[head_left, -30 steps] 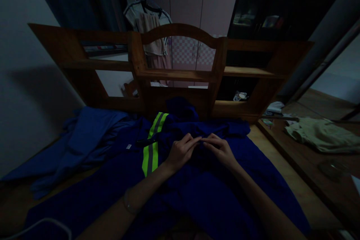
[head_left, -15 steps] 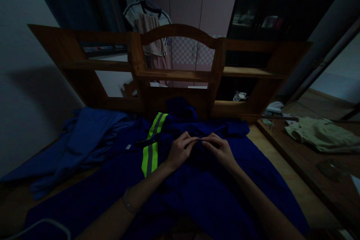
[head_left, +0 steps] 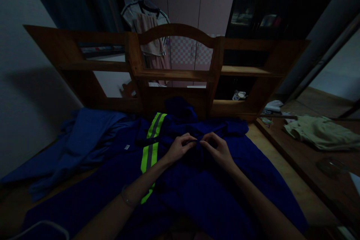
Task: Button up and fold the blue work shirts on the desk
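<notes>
Blue creased cloth (head_left: pixel 216 195) puckers between pinching left hand (head_left: pixel 179 148) and right hand (head_left: pixel 219 150).

No legible text, numbers or signs, one small white label (head_left: pixel 127 147) on the blue garment (head_left: pixel 213 191), label face unreadable (any print too small and dim to resolve)
</notes>
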The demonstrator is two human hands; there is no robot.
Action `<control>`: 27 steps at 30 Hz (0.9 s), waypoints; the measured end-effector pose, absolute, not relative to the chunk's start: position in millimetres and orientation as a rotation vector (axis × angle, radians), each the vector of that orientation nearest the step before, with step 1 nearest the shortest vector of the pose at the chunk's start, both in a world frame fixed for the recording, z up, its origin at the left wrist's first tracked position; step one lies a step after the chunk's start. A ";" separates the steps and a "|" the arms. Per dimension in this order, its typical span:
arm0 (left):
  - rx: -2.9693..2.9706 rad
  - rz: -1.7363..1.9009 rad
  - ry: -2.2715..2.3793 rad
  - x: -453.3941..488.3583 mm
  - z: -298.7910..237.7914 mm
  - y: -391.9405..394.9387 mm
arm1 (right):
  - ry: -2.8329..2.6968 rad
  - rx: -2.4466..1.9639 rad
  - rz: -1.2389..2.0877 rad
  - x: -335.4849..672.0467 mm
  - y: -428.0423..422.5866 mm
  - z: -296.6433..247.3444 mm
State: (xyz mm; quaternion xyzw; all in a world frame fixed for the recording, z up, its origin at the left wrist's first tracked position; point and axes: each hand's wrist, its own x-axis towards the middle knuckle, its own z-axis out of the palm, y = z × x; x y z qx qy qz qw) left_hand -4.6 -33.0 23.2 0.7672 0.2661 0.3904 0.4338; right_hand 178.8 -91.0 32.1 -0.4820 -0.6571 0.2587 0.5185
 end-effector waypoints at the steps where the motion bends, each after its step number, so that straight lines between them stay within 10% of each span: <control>1: 1.903 0.970 0.659 -4.8 22.6 -32.3 | -1.579 -1.156 0.620 178.3 -91.1 31.7; 27: 1.886 1.381 0.988 -3.5 25.0 -34.8 | -1.808 -1.256 0.347 194.1 -92.7 46.5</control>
